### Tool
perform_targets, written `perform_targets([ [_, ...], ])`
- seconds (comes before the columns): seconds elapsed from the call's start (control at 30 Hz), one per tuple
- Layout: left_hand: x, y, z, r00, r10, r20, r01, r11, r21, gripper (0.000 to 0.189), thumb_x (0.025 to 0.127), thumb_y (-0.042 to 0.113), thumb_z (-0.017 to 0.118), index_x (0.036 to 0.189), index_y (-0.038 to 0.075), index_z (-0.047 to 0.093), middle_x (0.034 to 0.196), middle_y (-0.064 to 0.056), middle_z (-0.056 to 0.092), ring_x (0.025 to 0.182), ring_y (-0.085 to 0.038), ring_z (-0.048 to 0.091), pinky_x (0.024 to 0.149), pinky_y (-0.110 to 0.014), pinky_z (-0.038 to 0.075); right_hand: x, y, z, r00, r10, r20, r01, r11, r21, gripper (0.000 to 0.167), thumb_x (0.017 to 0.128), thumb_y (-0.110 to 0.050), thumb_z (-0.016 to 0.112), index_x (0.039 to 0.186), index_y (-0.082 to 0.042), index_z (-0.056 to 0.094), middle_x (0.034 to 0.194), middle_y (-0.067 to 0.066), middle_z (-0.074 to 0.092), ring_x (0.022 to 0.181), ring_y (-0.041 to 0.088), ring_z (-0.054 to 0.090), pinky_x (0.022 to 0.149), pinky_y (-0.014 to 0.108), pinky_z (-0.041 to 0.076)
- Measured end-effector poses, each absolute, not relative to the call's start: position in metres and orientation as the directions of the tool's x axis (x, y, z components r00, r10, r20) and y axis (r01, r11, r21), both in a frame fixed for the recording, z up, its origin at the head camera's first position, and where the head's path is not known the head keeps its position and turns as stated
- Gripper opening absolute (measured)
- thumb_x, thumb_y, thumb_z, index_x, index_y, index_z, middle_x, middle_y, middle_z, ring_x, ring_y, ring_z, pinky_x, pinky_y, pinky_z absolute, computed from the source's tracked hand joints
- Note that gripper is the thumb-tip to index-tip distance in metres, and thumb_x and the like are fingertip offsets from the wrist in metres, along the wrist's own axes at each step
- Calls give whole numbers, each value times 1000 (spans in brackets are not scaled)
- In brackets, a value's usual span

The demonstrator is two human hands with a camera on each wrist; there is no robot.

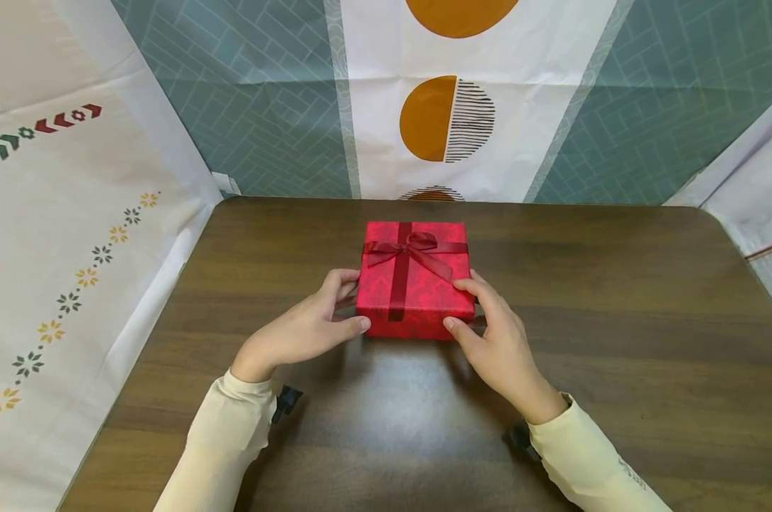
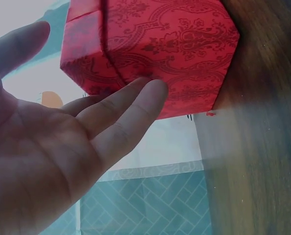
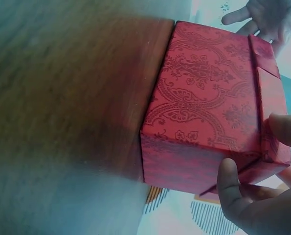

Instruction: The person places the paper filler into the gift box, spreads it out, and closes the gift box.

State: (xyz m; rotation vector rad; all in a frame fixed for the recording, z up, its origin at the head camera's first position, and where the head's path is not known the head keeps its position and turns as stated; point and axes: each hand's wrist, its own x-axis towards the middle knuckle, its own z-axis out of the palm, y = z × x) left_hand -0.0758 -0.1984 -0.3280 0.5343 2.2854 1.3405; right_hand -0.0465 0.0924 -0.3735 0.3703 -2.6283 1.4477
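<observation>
A red gift box with a damask pattern sits on the wooden table, its dark red ribbon tied in a bow on the lid. At its left side is my left hand, fingers fairly straight along the wall, thumb held off the box in the left wrist view. My right hand grips the near right corner, thumb at the front edge of the lid and other fingers along the right side. The lid covers whatever is inside.
The brown wooden table extends around the box. A patterned cloth with teal panels and orange circles hangs behind its far edge. White cloth with a flower print borders the left side. A dark device sits at the left wrist.
</observation>
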Motion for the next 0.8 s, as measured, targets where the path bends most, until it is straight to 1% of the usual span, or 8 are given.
perform_targets([
  [0.13,-75,-199,-329,-831,523,-189,97,471,877,66,96,12,68,147,10,28,150,-6,46,138,-20,43,107,-44,42,-45,91,-374,-969,-145,202,-249,536,-807,57,87,-8,80,138,-10,55,156,12,41,134,34,46,94,56,49],
  [0.23,-74,-199,-331,-832,514,-211,87,495,865,66,95,13,68,147,9,27,152,-7,43,140,-20,41,107,-44,42,-44,89,-377,-973,-136,186,-230,558,-797,55,86,-8,80,136,-10,57,155,12,42,131,34,47,95,56,46],
  [0.37,-74,-198,-335,-834,506,-222,88,519,850,67,95,15,68,147,9,26,154,-7,39,143,-20,37,109,-45,40,-44,87,-380,-977,-127,172,-213,573,-792,55,86,-9,80,136,-10,58,156,12,41,124,33,49,88,54,47],
  [0.53,-75,-198,-338,-830,514,-216,98,516,851,68,95,14,67,148,9,25,153,-6,41,142,-20,39,109,-46,39,-45,88,-382,-975,-138,176,-223,576,-786,55,87,-9,79,137,-11,57,156,13,41,128,33,47,87,52,48],
  [0.63,-76,-199,-341,-831,511,-217,111,536,837,66,96,16,66,148,11,26,152,-7,43,141,-21,39,109,-47,39,-47,92,-381,-972,-169,164,-233,589,-774,53,88,-10,79,137,-11,57,156,12,42,130,33,48,89,51,50],
  [0.73,-77,-201,-343,-838,497,-224,126,576,808,62,98,21,65,148,14,30,150,-8,46,141,-24,41,109,-49,39,-52,103,-376,-964,-240,117,-240,590,-771,53,90,-10,77,138,-12,56,151,12,47,122,31,55,89,51,51],
  [0.8,-77,-205,-345,-846,482,-226,135,605,785,60,100,29,64,149,15,31,151,-9,45,141,-26,41,109,-50,38,-58,115,-370,-952,-297,80,-244,571,-784,54,91,-10,76,140,-12,54,146,11,51,119,32,57,90,52,51],
])
